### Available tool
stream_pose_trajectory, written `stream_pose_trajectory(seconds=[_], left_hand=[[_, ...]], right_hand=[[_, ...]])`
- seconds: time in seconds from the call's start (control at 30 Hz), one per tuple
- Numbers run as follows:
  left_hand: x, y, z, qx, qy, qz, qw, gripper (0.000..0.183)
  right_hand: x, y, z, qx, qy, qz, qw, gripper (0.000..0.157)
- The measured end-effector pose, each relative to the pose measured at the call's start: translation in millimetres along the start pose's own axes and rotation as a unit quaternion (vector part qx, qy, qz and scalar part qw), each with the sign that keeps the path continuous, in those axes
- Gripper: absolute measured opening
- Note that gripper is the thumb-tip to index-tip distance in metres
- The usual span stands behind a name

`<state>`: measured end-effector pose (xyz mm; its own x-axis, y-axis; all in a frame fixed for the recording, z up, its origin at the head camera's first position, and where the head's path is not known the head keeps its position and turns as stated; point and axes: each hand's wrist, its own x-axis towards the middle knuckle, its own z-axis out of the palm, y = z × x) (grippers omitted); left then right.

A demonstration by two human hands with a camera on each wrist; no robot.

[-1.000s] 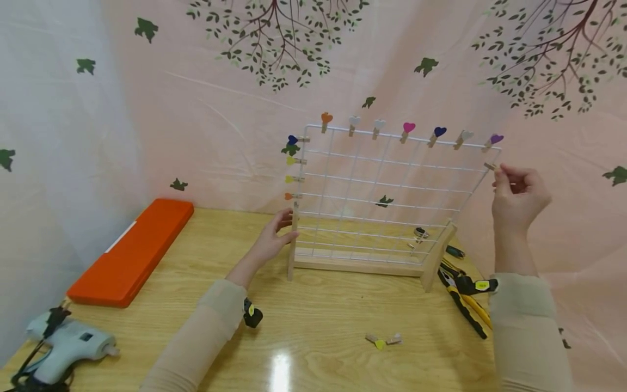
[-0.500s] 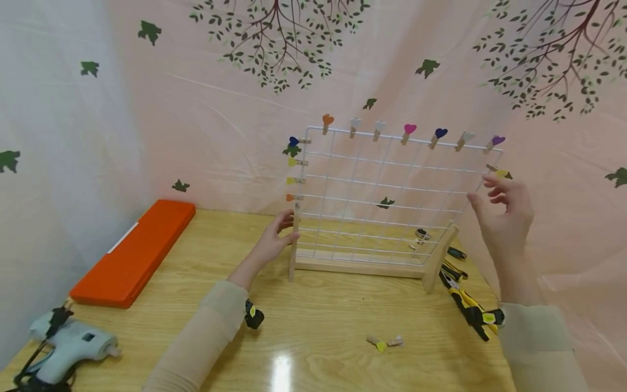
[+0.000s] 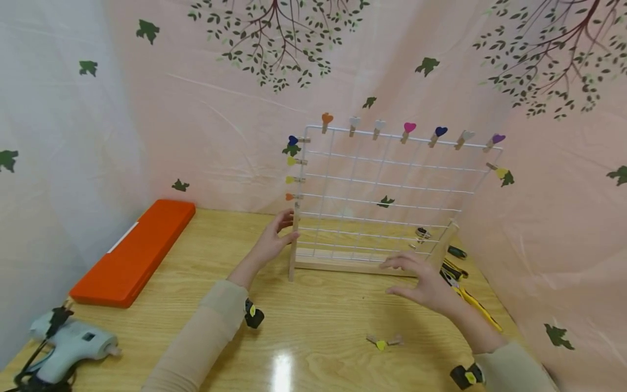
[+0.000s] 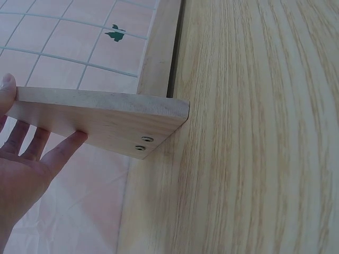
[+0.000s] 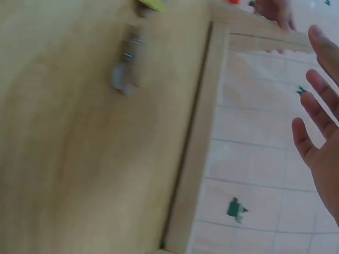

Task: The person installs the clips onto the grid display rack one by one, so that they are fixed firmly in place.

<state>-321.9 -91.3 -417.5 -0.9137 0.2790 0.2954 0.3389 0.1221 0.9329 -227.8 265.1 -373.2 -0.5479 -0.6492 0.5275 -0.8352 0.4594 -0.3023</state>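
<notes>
A white wire grid rack (image 3: 372, 190) stands in a wooden stand (image 3: 343, 265). Heart clothespins line its top bar, among them a pink-heart clothespin (image 3: 409, 132), and several more hold to its left side. On the right side sits a yellow-heart clothespin (image 3: 499, 171). My left hand (image 3: 270, 238) holds the stand's left upright (image 4: 100, 111), thumb at its front edge and fingertips against its outer face. My right hand (image 3: 426, 286) holds nothing, its fingers spread above the table before the rack. Below it lie two loose clothespins (image 3: 381, 344), one with a yellow heart.
Pliers (image 3: 477, 310) with yellow handles and other tools lie behind the stand's right end. At the left are a flat orange case (image 3: 134, 253) and a glue gun (image 3: 73, 343) with its cord. A printed cloth hangs behind the table (image 3: 303, 316).
My right hand has let go of the yellow-heart clothespin on the rack's right side and come down and left toward the loose ones. The left hand has stayed on the upright.
</notes>
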Motion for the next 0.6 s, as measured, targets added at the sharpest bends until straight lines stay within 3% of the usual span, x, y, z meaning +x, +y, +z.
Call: stream_pose_trajectory(seconds=[0.13, 0.27, 0.4, 0.6], left_hand=[[0.7, 1.6, 0.5, 0.002, -0.001, -0.003, 1.0, 0.061], [0.8, 3.8, 0.6, 0.002, -0.004, 0.001, 1.0, 0.061], [0.6, 3.4, 0.0, 0.004, -0.002, -0.002, 1.0, 0.061], [0.0, 0.5, -0.3, 0.005, 0.0, -0.006, 1.0, 0.06]], right_hand=[[-17, -4, 21.2, 0.04, -0.1, 0.018, 0.994, 0.05], [-30, -5, 37.8, 0.073, -0.195, 0.05, 0.977, 0.048], [-40, 1, 51.1, 0.085, -0.24, 0.057, 0.965, 0.045], [-50, 8, 62.5, 0.103, -0.263, 0.063, 0.957, 0.029]])
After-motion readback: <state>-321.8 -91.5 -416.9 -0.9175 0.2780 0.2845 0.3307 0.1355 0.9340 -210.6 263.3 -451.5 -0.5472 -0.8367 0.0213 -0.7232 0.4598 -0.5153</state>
